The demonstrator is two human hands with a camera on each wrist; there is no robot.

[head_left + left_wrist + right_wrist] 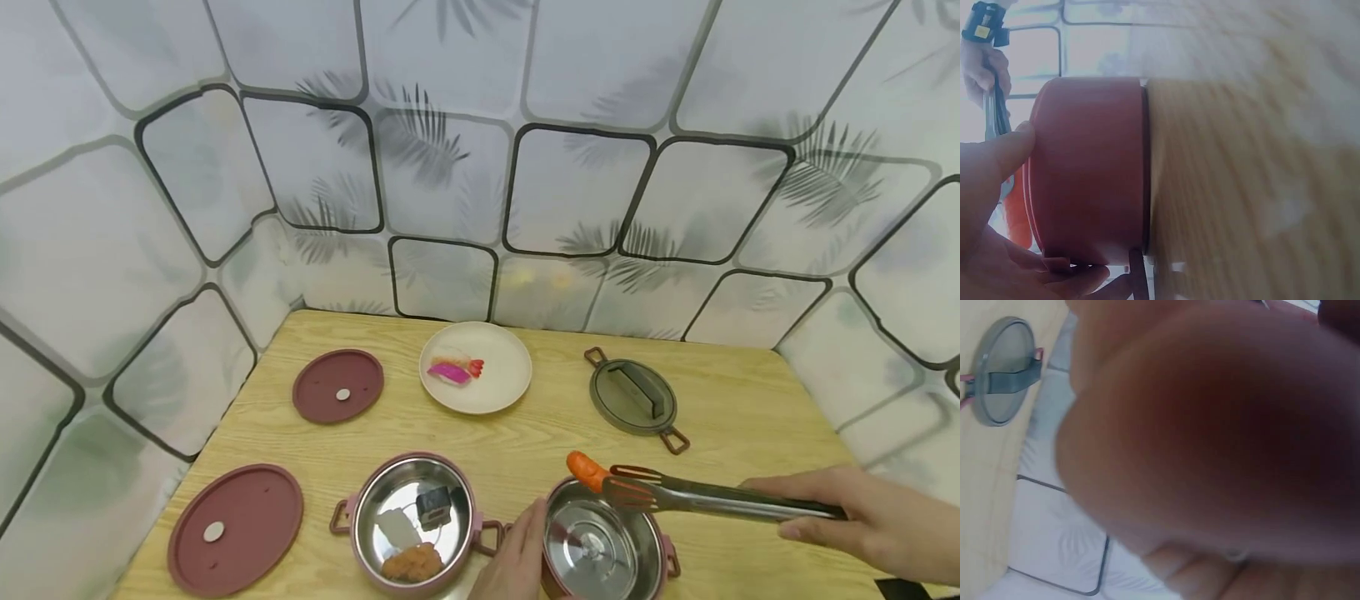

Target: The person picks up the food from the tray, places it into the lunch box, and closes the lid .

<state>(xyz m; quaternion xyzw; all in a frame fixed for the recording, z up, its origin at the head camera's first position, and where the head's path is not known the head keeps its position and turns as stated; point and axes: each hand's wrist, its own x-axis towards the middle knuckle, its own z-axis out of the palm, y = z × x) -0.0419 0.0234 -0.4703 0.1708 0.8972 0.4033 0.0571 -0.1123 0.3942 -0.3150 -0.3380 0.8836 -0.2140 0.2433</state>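
Observation:
My right hand [862, 517] grips metal tongs [720, 497] by the handle end. An orange, carrot-like piece [588, 472] sits in their slotted tips, over the far rim of the right-hand pot [551, 550]. That steel-lined, reddish pot stands on the table, nothing showing inside. My left hand [517, 554] holds it at its left side; in the left wrist view, the thumb [1013, 147] lies at the rim and the fingers reach round by the handle. Left of it, a second pot [358, 537] contains a dark block [433, 507] and a brown fried-looking piece [412, 563].
A cream plate [502, 379] with shrimp sushi [456, 367] stands at the back. Two maroon lids, a smaller one [322, 387] and a larger one [255, 517], lie at left. A small dark lidded pan [633, 397] is behind the right-hand pot. Patterned curtains [450, 167] surround the table.

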